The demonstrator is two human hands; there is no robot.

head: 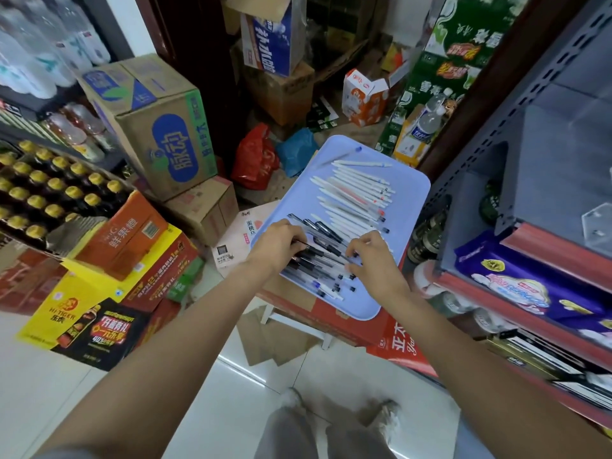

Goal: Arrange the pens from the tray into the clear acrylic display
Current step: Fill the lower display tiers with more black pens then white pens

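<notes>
A light blue tray (347,154) lies on a red carton and holds several pens. White pens (357,190) lie in a row across its far half. Clear pens with black caps (318,263) lie across its near half. My left hand (280,241) has its fingers curled over the left ends of the black-capped pens. My right hand (371,251) curls its fingers around their right ends. The clear acrylic display (596,223) stands on the grey shelf at the right, only partly in view.
Cardboard cartons (159,127) are stacked at the left and back. A rack of dark bottles with gold caps (49,187) stands at far left. The shelf unit (530,180) with purple packages (516,286) rises at the right. My shoes stand on white floor tiles.
</notes>
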